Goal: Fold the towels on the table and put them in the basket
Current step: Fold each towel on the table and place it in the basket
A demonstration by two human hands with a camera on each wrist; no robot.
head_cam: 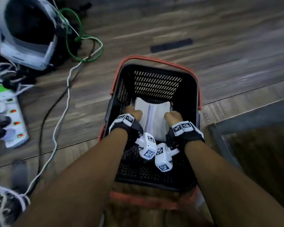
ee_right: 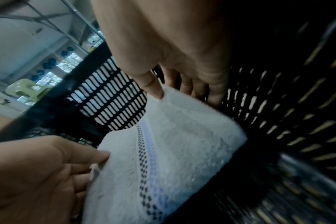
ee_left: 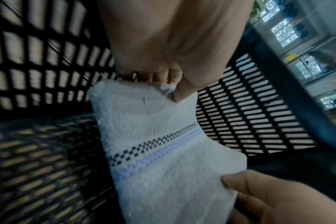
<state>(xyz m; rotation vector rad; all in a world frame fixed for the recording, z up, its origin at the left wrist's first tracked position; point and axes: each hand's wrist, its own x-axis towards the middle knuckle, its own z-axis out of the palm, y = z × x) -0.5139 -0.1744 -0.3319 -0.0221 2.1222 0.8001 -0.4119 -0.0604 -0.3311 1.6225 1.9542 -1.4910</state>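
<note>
A folded white towel (head_cam: 154, 118) with a black checked line and a lilac stripe is inside the black basket (head_cam: 191, 89), which has a red rim and stands on the floor. My left hand (head_cam: 133, 113) pinches the towel's left edge, and my right hand (head_cam: 173, 117) pinches its right edge. In the left wrist view, the left hand (ee_left: 169, 84) has its thumb on top of the towel (ee_left: 153, 144) and its fingers underneath. In the right wrist view, the right hand (ee_right: 175, 91) grips the towel (ee_right: 173, 151) the same way. Whether the towel touches the basket's bottom cannot be told.
A power strip (head_cam: 11, 122), loose cables (head_cam: 67, 89) and a white and black headset-like device (head_cam: 25, 31) lie on the wooden floor to the left. A metal-framed table corner (head_cam: 246, 122) stands close to the basket on the right. A black tape strip (head_cam: 170, 45) lies beyond the basket.
</note>
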